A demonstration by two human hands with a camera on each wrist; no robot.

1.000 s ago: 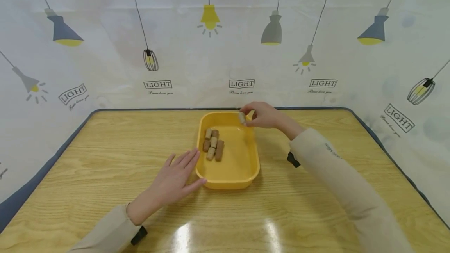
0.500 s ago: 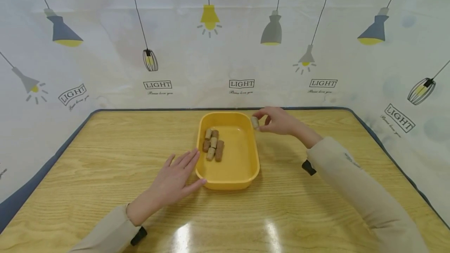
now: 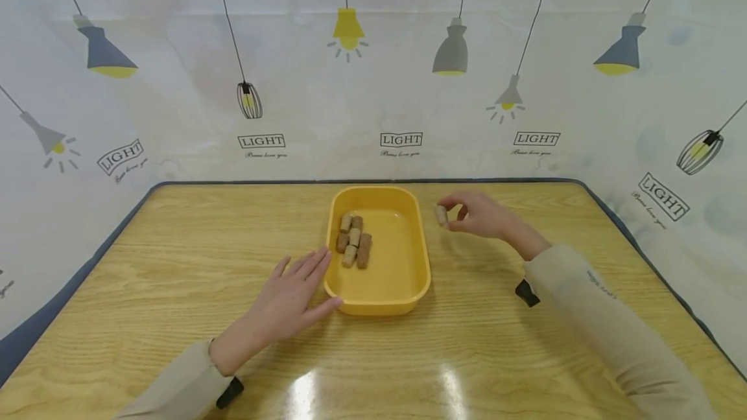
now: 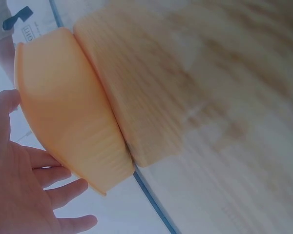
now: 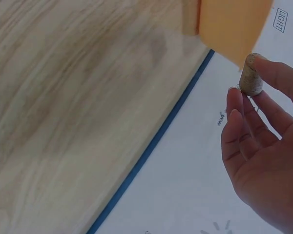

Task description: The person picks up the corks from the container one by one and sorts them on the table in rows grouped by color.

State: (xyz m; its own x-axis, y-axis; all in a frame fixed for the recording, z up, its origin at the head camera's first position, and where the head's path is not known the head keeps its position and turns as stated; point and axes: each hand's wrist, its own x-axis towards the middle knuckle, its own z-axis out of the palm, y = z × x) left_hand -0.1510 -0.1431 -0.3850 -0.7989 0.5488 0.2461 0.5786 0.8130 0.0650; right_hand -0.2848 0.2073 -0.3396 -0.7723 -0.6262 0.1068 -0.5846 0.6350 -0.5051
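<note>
A yellow plastic tub stands on the wooden table, and several corks, some light and some brown, lie together in its left half. To the right of the tub, my right hand pinches one light cork between thumb and fingers. In the right wrist view this cork is tilted slightly, held by the thumb and a finger. My left hand rests against the tub's left rim with its fingers spread and straight; the left wrist view shows its fingertips right at the rim.
The wooden table ends at a dark blue edge in front of a wall sheet printed with lamps. A black strap end hangs below the right sleeve, another below the left.
My right hand has carried the cork from over the tub's far right corner outward to the right and a little nearer. The left hand, the tub and the other corks have stayed put.
</note>
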